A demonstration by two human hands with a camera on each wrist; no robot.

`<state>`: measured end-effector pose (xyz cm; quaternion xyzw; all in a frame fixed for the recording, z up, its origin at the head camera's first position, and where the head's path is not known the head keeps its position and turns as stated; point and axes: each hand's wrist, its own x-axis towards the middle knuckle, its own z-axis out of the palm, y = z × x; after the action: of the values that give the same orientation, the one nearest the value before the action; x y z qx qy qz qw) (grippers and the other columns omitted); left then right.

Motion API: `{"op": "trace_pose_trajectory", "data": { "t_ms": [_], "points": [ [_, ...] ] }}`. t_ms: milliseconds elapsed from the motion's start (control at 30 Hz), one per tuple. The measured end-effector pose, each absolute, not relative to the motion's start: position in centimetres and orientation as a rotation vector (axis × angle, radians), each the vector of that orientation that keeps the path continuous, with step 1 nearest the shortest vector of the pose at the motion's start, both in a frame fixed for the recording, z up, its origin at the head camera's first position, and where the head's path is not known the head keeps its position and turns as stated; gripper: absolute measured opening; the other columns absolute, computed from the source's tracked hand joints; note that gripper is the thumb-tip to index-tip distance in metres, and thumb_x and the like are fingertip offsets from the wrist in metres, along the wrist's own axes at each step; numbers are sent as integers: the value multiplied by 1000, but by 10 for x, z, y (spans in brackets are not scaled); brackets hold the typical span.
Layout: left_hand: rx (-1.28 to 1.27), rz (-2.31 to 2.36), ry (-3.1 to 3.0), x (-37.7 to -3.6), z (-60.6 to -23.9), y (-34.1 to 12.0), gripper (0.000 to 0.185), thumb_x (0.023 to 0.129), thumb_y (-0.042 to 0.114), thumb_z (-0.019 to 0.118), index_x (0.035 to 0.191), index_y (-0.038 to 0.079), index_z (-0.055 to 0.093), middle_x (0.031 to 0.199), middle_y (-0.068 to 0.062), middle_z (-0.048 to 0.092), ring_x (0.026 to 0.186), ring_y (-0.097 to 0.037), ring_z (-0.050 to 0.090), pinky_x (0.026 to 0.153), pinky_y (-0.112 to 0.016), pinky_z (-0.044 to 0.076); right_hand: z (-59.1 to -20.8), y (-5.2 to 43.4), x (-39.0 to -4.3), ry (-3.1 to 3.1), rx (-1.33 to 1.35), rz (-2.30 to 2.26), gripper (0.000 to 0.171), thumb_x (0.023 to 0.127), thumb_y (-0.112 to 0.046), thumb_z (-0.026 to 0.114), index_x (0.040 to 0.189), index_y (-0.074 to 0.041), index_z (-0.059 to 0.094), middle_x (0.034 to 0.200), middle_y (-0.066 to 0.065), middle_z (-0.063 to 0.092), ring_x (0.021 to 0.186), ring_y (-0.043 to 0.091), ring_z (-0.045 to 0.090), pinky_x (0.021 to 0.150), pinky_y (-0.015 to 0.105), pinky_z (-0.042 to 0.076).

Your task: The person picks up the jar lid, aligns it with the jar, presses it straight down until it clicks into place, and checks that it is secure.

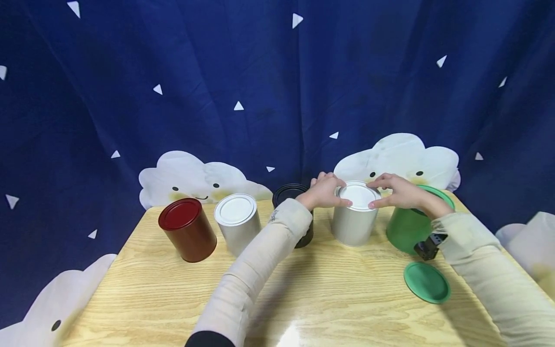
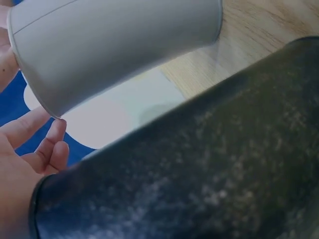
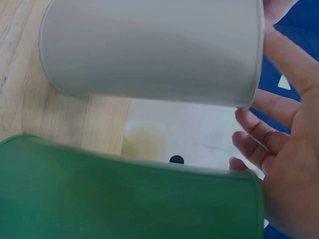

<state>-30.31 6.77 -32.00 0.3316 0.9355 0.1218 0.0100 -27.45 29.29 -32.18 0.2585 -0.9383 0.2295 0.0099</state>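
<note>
Between the black tin and the green tin stands the grey tin, upright. Both hands pinch its white lid: left hand from the left edge, right hand from the right, equally near.
</note>
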Motion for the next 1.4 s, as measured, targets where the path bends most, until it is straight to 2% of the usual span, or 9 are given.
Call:
{"op": "trace_pose_trajectory", "data": {
  "t_ms": [433,667,933,1167,1400],
  "points": [
    [1138,509,2935,-287,-315,66,60,79,46,65,129,14,53,120,-2,50,103,-17,39,75,-26,29,-318,296,-258,-2771,839,747,58,71,-24,78,118,5,57,105,16,56,97,33,50,73,46,41],
    [1232,669,2907,-276,-315,63,60,79,41,68,127,10,54,121,-4,50,106,-18,39,80,-26,29,-314,302,-242,-2705,832,706,55,71,-22,78,116,2,58,105,10,56,89,20,47,63,35,40],
    [1327,735,2866,-263,-316,59,58,78,39,69,126,9,54,120,-3,49,108,-19,38,84,-26,29,-310,307,-223,-2621,891,664,55,68,-18,80,114,2,59,104,7,57,83,11,45,62,29,41],
    [1475,791,2858,-253,-318,59,57,76,35,72,123,7,56,115,-5,52,113,-20,39,96,-29,26,-309,316,-208,-2589,907,619,56,64,-18,82,114,-1,60,103,0,54,78,12,45,60,26,39],
    [1572,864,2765,-239,-321,63,56,77,30,72,123,3,55,117,-8,50,111,-21,41,93,-25,28,-310,327,-192,-2569,913,617,57,63,-15,82,112,-1,59,100,2,53,82,8,46,62,25,41]
  ]
}}
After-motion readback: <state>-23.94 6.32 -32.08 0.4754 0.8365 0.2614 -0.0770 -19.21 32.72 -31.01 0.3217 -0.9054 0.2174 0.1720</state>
